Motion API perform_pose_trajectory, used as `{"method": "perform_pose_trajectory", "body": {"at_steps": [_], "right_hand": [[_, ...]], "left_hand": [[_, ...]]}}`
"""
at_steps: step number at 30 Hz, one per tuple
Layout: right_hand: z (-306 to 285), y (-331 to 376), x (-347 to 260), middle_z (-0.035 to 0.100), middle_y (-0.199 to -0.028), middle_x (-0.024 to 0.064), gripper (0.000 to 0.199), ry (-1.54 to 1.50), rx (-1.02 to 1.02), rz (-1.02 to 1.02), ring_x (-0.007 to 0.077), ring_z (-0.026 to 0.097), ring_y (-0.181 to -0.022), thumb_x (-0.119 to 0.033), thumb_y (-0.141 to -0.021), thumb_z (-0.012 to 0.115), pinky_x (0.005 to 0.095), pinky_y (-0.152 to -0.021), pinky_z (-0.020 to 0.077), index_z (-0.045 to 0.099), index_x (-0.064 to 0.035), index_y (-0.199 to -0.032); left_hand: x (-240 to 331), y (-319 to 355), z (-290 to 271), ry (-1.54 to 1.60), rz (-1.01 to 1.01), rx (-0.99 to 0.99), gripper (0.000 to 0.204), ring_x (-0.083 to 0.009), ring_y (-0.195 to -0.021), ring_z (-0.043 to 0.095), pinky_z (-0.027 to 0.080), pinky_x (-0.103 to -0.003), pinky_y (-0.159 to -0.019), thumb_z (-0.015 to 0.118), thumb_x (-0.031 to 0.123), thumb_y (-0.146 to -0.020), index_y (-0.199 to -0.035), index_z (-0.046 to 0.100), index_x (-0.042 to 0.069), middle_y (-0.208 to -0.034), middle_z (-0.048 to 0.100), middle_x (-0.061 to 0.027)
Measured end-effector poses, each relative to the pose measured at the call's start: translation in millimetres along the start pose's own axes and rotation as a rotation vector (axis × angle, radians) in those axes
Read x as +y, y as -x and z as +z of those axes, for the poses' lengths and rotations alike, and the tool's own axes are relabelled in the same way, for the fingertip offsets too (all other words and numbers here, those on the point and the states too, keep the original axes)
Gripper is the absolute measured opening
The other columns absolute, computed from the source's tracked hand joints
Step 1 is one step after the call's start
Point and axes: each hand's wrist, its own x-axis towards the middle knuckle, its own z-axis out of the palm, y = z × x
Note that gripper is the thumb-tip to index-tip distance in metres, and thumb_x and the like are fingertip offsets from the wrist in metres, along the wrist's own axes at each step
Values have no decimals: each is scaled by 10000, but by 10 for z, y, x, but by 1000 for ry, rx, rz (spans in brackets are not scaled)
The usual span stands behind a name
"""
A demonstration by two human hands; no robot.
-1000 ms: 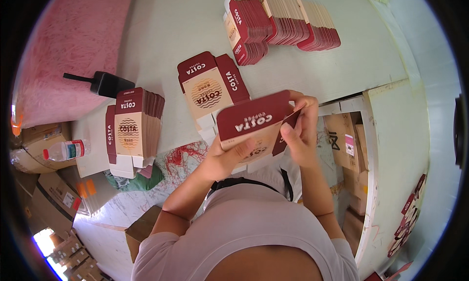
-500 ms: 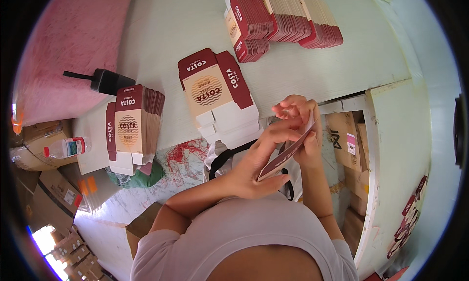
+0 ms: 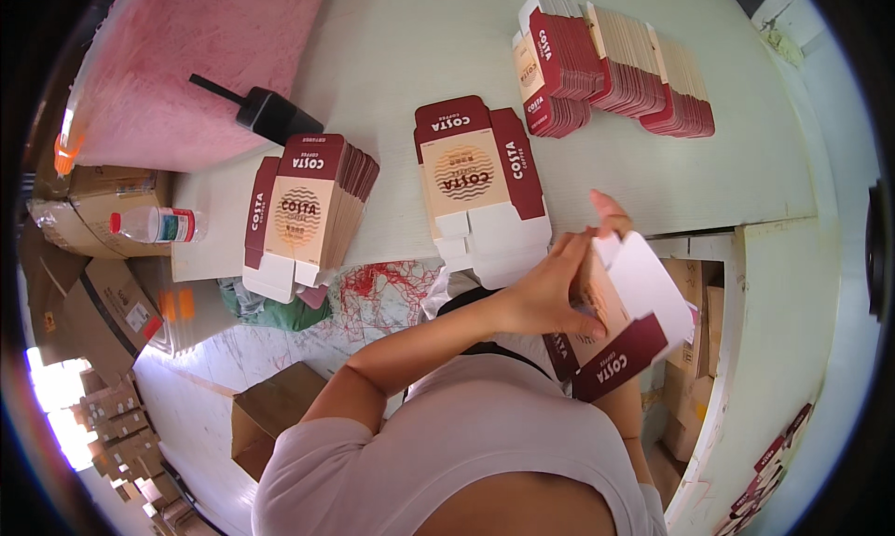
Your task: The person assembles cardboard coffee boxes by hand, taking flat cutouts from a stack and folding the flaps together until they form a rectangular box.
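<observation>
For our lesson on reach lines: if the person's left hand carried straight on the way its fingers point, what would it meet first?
The left hand already rests on the carton blank, fingers pointing right across it, so it likely meets the blank's white flap first; depth is unclear.

Beside the central flat maroon-and-tan carton stack [image 3: 475, 186] on the desk [image 3: 401, 61], a similar stack [image 3: 303, 210] lies left, fanned cartons [image 3: 615, 65] behind, a half-folded carton [image 3: 625, 322] in front, a red-labelled bottle [image 3: 154, 226] far left.
</observation>
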Motion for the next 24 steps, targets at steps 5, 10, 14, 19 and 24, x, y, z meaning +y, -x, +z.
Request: {"method": "perform_pose_trajectory", "body": {"at_steps": [5,10,14,19,24], "right_hand": [[-150,27,-112,421,-1249,175,461,135,347,33,221,503,-1027,-310,-886,448,332,-839,450,379,-29,-1245],[-93,199,-431,400,-1226,207,445,606,321,-524,275,494,-1018,-325,-896,409,352,-846,433,412,-25,-1225],[-2,177,-403,342,-1262,238,386,1273,250,-536,334,390,-1134,-183,-835,457,413,-931,348,522,8,-1164],[36,131,-341,202,-1350,252,448,1241,232,-569,358,357,-1163,-199,-858,445,427,-930,345,423,29,-1243],[2,147,-306,221,-1340,269,392,1219,218,-554,356,321,-1180,-215,-853,477,438,-937,296,401,28,-1151]], "left_hand": [[208,-13,-169,112,-117,198,539,-104,-913,521,440,-239,-780,717,12,-691,-1140,421,2,-1001,534,-45],[199,-9,-240,144,34,429,429,-127,-824,577,463,-254,-708,667,74,-769,-1097,407,-20,-889,595,-112],[279,16,-214,-1,108,413,393,-127,-814,581,461,-249,-703,646,76,-793,-1079,391,-12,-875,605,-114],[325,67,-216,71,84,317,363,-111,-786,589,463,-249,-690,642,102,-801,-1068,422,-9,-852,626,-113],[297,82,-238,106,36,196,352,-88,-875,540,441,-235,-754,613,67,-819,-1114,439,-13,-955,582,-68]]}}
